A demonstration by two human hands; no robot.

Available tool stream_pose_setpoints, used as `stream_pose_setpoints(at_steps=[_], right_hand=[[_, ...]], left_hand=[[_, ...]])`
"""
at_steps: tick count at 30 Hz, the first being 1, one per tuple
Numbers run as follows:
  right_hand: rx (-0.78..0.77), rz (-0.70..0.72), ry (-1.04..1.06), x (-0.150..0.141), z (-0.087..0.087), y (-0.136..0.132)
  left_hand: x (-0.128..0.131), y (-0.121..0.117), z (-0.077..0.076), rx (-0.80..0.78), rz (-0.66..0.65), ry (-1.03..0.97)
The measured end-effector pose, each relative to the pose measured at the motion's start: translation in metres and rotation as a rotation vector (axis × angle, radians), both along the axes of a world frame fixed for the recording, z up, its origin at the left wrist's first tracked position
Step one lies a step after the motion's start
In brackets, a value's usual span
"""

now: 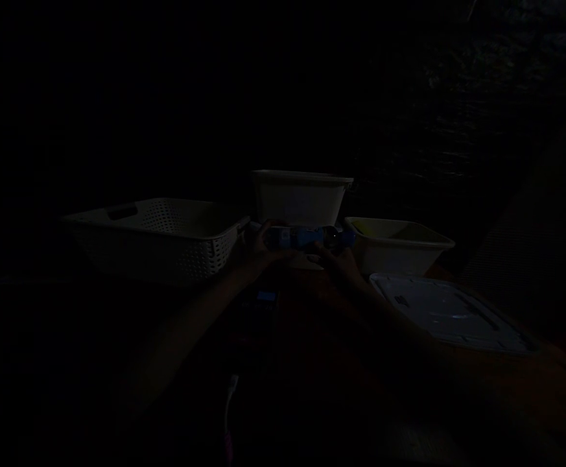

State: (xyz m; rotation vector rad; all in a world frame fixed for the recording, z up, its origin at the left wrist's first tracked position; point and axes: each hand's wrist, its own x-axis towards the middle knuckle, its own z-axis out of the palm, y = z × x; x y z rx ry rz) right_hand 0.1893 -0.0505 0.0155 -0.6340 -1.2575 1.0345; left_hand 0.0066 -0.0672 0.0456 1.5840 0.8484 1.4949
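The scene is very dark. In the middle of the head view a bottle (306,238) with a blue label lies sideways between my two hands, its blue cap end to the right. My left hand (264,248) is closed around the left end. On the right part, my right hand (340,261) grips it from below, thumb on the near side. The far fingers of both hands are hard to make out. Behind the bottle stands a deep white tub (298,198); a pale object beneath it is partly hidden by my hands.
A white perforated basket (195,256) stands to the left. At the right are a shallower white tub (394,253) and a flat translucent lid (448,314) on the brown table (520,383). Nearer lie a dark device with a small bluish panel (266,296) and a white cable (227,405).
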Motion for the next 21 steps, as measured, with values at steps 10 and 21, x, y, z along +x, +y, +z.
stream_pose_setpoints(at_steps=[10, 21], right_hand=[[-0.067, -0.011, -0.034, -0.0029, 0.0013, -0.0069], [-0.044, -0.028, -0.091, -0.0012, -0.0012, -0.0039]], left_hand=[[0.0019, 0.0027, -0.0051, 0.076, 0.079, 0.052], [0.0014, -0.0046, 0.0005, 0.064, 0.04, 0.017]])
